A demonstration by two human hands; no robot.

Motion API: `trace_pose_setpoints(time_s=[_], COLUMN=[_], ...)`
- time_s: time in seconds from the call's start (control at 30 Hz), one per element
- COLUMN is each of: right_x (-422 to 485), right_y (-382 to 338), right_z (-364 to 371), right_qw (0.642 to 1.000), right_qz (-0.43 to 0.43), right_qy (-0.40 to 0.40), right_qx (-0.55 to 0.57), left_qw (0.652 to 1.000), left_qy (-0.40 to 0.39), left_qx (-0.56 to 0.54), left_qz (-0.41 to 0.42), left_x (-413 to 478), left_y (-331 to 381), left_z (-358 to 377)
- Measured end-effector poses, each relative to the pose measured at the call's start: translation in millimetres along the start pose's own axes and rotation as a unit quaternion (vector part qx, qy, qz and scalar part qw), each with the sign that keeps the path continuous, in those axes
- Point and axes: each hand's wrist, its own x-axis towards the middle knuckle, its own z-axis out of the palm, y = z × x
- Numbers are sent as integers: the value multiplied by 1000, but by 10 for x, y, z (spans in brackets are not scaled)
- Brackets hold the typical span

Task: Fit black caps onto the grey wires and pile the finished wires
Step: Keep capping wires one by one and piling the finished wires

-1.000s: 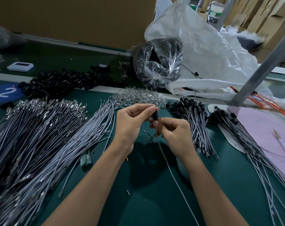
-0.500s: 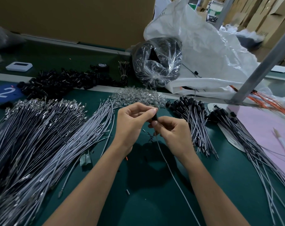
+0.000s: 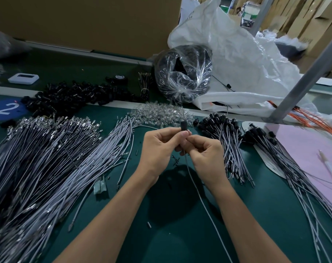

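Much of the task is left: a big heap of bare wires (image 3: 47,158) lies on the left of the counter (image 3: 180,243), and a smaller pile of finished wires (image 3: 227,145) lies just right of the hands. One black cap (image 3: 183,126) stands up above the fingertips. The left hand (image 3: 159,147) pinches its lower end, and the right hand (image 3: 205,156) pinches the grey wire (image 3: 199,196) just under it. The cap seems almost seated.

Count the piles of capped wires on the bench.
2. The near pile lies just right of the right hand; the far pile is farther right, overlapping the pink sheet. Others may sit off-frame.
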Motion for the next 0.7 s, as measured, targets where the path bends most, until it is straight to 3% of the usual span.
trace_pose_setpoints(time_s=[0.23,0.53,0.7], right_x=[-39,-65,-95], right_y=[-33,-41,-68], right_z=[128,221,176], right_qw=[999,999,999], right_qz=[-4,-35,-20], right_qy=[10,31,-44], right_qx=[44,-8,-9], left_qw=[997,993,984], left_qy=[42,71,100], left_qx=[-60,-70,-120], left_qz=[-20,-57,-81], left_x=[-21,-14,22], left_y=[11,11,37], left_z=[52,36,-21])
